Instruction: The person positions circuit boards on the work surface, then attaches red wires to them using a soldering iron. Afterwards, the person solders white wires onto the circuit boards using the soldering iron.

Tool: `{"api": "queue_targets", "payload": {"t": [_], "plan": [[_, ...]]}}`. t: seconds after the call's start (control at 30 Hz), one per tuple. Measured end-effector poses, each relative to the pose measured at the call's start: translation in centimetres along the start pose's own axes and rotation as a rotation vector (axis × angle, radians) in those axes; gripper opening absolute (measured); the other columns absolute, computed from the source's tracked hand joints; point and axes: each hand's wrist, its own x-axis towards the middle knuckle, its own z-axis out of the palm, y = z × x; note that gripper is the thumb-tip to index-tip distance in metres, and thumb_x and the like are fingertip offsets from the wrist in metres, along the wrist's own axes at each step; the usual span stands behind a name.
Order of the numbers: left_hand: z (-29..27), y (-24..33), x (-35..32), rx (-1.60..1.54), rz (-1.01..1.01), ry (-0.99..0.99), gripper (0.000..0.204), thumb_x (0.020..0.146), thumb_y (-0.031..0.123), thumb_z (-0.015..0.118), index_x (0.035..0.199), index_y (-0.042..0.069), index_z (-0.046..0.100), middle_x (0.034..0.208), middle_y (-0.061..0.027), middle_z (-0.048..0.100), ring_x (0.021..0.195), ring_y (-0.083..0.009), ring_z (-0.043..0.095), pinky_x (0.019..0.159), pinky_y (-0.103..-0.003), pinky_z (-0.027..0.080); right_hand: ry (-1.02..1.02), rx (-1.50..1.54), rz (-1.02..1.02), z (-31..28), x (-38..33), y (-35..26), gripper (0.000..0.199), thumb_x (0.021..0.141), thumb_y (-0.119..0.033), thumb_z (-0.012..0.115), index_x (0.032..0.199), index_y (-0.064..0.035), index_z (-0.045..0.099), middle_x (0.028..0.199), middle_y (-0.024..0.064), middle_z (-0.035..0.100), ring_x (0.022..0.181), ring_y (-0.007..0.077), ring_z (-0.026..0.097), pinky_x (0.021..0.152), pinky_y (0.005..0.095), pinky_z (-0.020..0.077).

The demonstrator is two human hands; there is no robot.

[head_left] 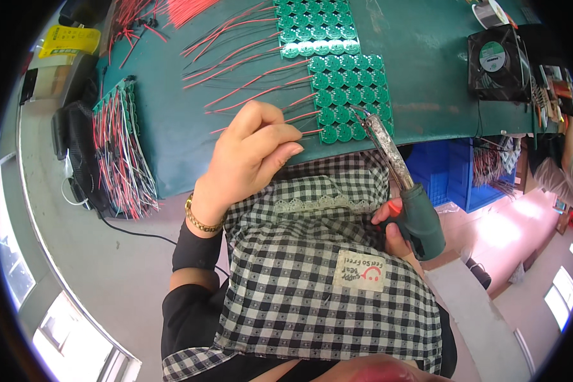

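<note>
My right hand [396, 229] is wrapped round a soldering gun [420, 219] with a dark green body, a red trigger and a worn metal barrel. Its tip points up and left, over the near panel of round green circuit boards [355, 79]. Whether the tip touches a board I cannot tell. Beside that panel's left edge, my left hand [254, 146] is closed, thumb and forefinger together. Red and black wires [254, 89] run left from the panel, some passing behind this hand; what its fingers hold is hidden. A second green panel [318, 28] lies just beyond.
Loose red wires [188, 9] lie at the far left. A wired board bundle [124, 146] hangs over the table's left edge, near a yellow container [70, 41]. At right stand a black fan [500, 63] and a solder spool [489, 13]. Blue bins [455, 172] sit below.
</note>
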Motion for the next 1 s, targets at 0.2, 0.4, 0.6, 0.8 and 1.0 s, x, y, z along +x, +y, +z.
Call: {"api": "queue_targets", "payload": {"t": [0.2, 0.4, 0.6, 0.8, 1.0], "plan": [[0.4, 0.4, 0.8, -0.003, 0.052, -0.039, 0.015, 0.071, 0.005, 0.072, 0.084, 0.007, 0.065, 0.091, -0.0063, 0.054, 0.072, -0.0179, 0.053, 0.059, -0.028, 0.043, -0.103, -0.087, 0.047, -1.3, 0.0, -0.6, 0.032, 0.082, -0.02, 0.061, 0.105, 0.0003, 0.051, 0.083, 0.0079, 0.054, 0.073, 0.0154, 0.054, 0.068, 0.029, 0.0463], [1.6, 0.0, 0.9, 0.212, 0.067, -0.097, 0.013, 0.072, 0.013, 0.071, 0.078, 0.012, 0.06, 0.073, -0.0006, 0.049, 0.069, -0.0187, 0.048, 0.066, -0.032, 0.033, -0.413, -0.401, 0.032, -3.3, 0.5, -0.9, 0.03, 0.086, -0.018, 0.055, 0.105, 0.0032, 0.046, 0.088, 0.0131, 0.055, 0.076, 0.0196, 0.059, 0.07, 0.0317, 0.0485], [2.0, 0.2, 1.1, 0.28, 0.005, -0.121, 0.015, 0.072, 0.015, 0.07, 0.071, 0.012, 0.056, 0.069, -0.0012, 0.047, 0.067, -0.0202, 0.047, 0.066, -0.034, 0.032, -0.422, -0.361, 0.054, -3.3, 0.6, -1.0, 0.029, 0.085, -0.025, 0.058, 0.095, 0.0004, 0.049, 0.085, 0.0094, 0.055, 0.076, 0.0176, 0.058, 0.07, 0.0307, 0.0468], [2.0, 0.1, 1.1, 0.27, -0.007, -0.117, 0.015, 0.072, 0.015, 0.069, 0.07, 0.012, 0.055, 0.069, -0.0014, 0.048, 0.067, -0.0205, 0.048, 0.065, -0.035, 0.033, -0.448, -0.315, 0.106, -3.2, 0.5, -0.7, 0.023, 0.086, -0.019, 0.058, 0.098, -0.0017, 0.048, 0.086, 0.0084, 0.056, 0.076, 0.0182, 0.057, 0.071, 0.0308, 0.0469], [2.1, 0.4, 1.4, 0.274, -0.021, -0.12, 0.015, 0.072, 0.015, 0.069, 0.07, 0.012, 0.055, 0.068, -0.0012, 0.048, 0.066, -0.0204, 0.048, 0.065, -0.035, 0.033, -0.528, -0.407, -0.008, -4.2, 0.3, 0.0, 0.028, 0.086, -0.015, 0.057, 0.108, -0.0034, 0.044, 0.09, 0.011, 0.055, 0.079, 0.0204, 0.058, 0.072, 0.0332, 0.0478]]}}
